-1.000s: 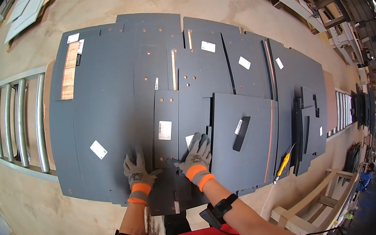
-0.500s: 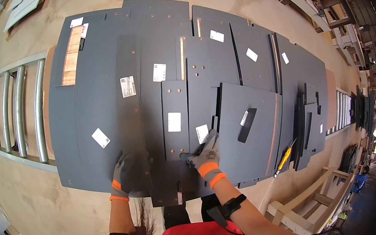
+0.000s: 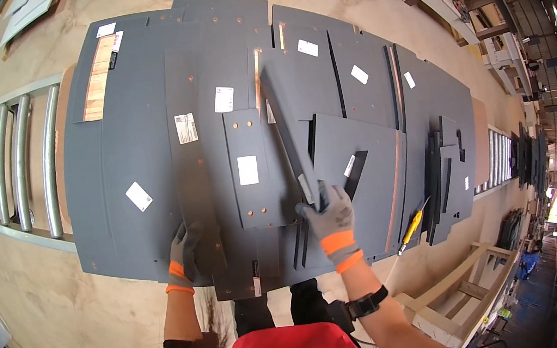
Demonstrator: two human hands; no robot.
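Lifted since half a second ago: one long narrow dark grey strip (image 3: 286, 126), now tilted up on edge above the stack of dark grey sheet panels (image 3: 148, 157), where earlier it lay flat among them.

Right hand (image 3: 331, 218), grey glove with orange cuff: closed around the near end of the strip, at the stack's near edge, right of centre. The strip runs away from the hand toward the stack's far side, crossing a square plate (image 3: 249, 171) with a white label.

Left hand (image 3: 183, 255), same glove: pressed on the stack's near edge, left of centre, fingers curled over a panel rim; whether it grips or only steadies is unclear from this angle.

Judgement: one piece is being separated from the pile, the other hand holding the rest down.

Also changed: the left hand sits slightly lower and further left on the stack than a second ago, and both hands are now wider apart.

Adjacent items: curved metal rail rack (image 3: 14, 168) left of the stack; yellow-handled tool (image 3: 412, 226) on the stack's near right corner.
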